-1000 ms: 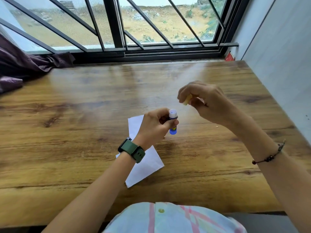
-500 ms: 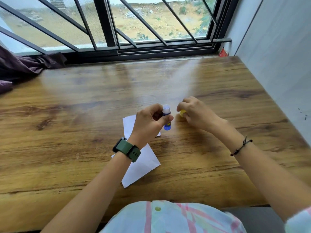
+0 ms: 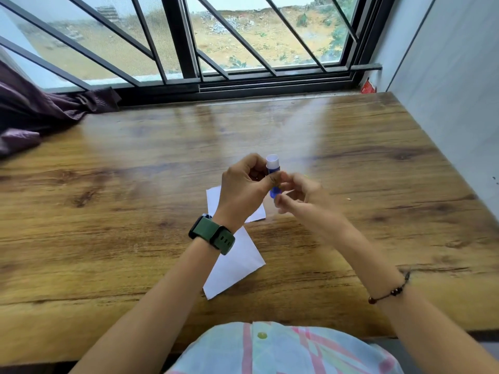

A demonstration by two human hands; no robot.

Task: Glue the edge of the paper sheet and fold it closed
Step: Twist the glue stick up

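Observation:
My left hand (image 3: 244, 188) grips a blue glue stick (image 3: 272, 164) upright over the table, its white top uncovered. My right hand (image 3: 299, 195) is motion-blurred; its thumb and fingertips close around the stick's blue base. The white paper sheet (image 3: 235, 263) lies flat on the wooden table (image 3: 108, 211) under my left wrist, partly hidden by it, with a folded flap towards the far end. A faint yellow spot behind my right hand may be the cap; I cannot tell.
A dark purple curtain (image 3: 40, 117) spills onto the table's far left corner. A barred window (image 3: 189, 49) runs along the far edge and a grey wall (image 3: 453, 103) along the right. A small red object (image 3: 367, 87) sits in the far right corner.
My right hand, which held the yellow cap up and then lowered it to the table, has come left to the base of the glue stick. The left hand kept holding the stick.

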